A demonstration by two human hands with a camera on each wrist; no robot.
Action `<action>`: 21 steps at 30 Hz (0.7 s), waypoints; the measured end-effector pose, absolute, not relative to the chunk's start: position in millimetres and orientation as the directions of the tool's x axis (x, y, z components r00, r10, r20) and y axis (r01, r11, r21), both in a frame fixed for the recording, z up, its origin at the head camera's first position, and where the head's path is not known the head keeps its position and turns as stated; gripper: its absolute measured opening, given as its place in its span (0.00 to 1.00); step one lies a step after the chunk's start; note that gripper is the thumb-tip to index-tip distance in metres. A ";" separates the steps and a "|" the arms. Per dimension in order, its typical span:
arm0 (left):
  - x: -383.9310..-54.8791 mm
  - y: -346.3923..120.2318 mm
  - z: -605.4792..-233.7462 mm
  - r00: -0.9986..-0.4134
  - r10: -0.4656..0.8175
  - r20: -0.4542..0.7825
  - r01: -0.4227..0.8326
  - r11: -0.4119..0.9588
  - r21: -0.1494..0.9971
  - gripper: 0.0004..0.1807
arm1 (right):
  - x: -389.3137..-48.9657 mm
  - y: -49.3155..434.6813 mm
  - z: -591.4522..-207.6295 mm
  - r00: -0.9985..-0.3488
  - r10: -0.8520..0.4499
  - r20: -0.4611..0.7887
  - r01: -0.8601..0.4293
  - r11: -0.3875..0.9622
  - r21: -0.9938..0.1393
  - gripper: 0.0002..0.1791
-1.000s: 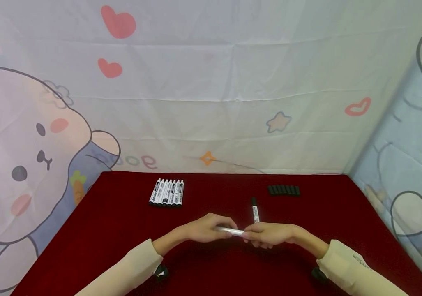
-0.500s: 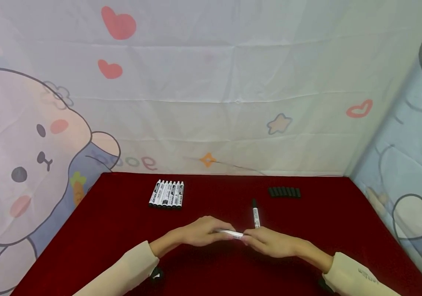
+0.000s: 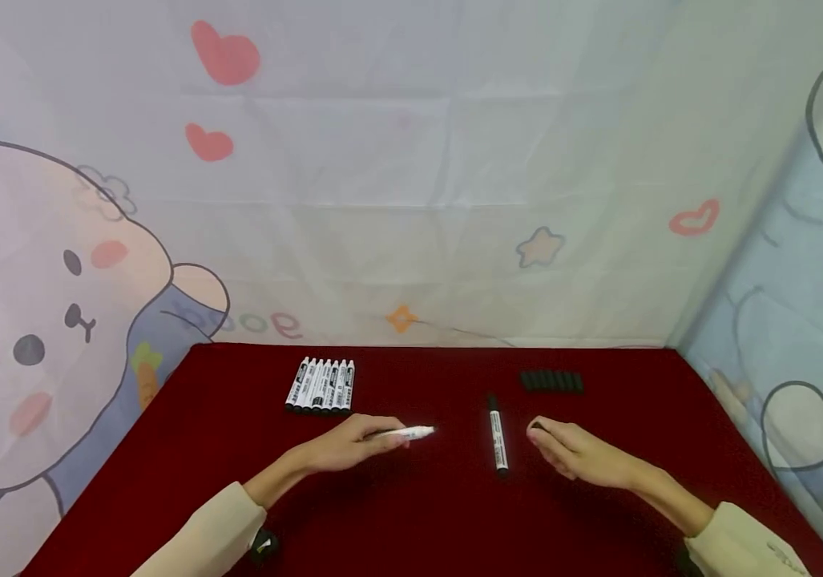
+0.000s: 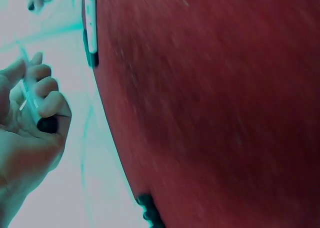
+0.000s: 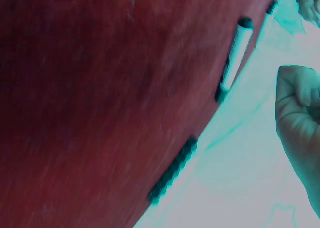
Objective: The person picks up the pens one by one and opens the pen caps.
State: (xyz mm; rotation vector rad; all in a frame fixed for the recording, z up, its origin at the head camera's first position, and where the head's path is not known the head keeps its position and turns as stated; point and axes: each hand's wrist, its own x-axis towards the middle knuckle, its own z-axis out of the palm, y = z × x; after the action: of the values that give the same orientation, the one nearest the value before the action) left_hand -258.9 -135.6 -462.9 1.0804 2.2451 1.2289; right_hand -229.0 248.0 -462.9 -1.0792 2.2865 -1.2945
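Observation:
My left hand (image 3: 346, 445) grips a white marker (image 3: 420, 433), its uncapped tip pointing right. In the left wrist view the fingers curl round the barrel, and the marker's black end (image 4: 47, 125) shows at the palm. To the right, my right hand (image 3: 587, 457) pinches a small black marker cap (image 3: 538, 425), mostly hidden by the fingers. Between the two hands a capped marker (image 3: 498, 441) lies on the cloth, its black cap pointing away from me; neither hand touches it.
Several uncapped white markers (image 3: 320, 385) lie side by side at the back left of the red tablecloth (image 3: 411, 513). A row of several black caps (image 3: 552, 381) sits at the back right. A printed fabric backdrop (image 3: 411, 160) rises behind the table.
Both hands were together on the marker. They have since parted: the left moved left with the uncapped marker, the right moved right with the cap, uncovering the capped marker's near end.

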 end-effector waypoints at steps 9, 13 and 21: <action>-254.2 -120.1 -470.7 -0.513 0.855 0.074 0.576 0.279 0.769 0.19 | -220.2 229.0 -453.5 -0.654 -0.751 -0.092 -0.442 0.478 -0.759 0.17; -252.0 -121.5 -469.1 -0.520 0.852 0.058 0.547 0.280 0.789 0.20 | -220.6 229.1 -453.6 -0.637 -0.768 -0.066 -0.500 0.477 -0.723 0.15; -251.5 -127.4 -464.4 -0.612 0.791 0.012 0.444 0.332 0.832 0.19 | -221.6 228.1 -457.0 -0.581 -0.812 -0.051 -0.623 0.484 -0.615 0.20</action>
State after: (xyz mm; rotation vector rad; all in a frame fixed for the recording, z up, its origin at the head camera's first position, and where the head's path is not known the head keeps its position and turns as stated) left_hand -251.5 -127.4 -464.4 1.0900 2.2056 1.1890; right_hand -221.6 228.1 -457.0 -1.2071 2.3990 -0.7908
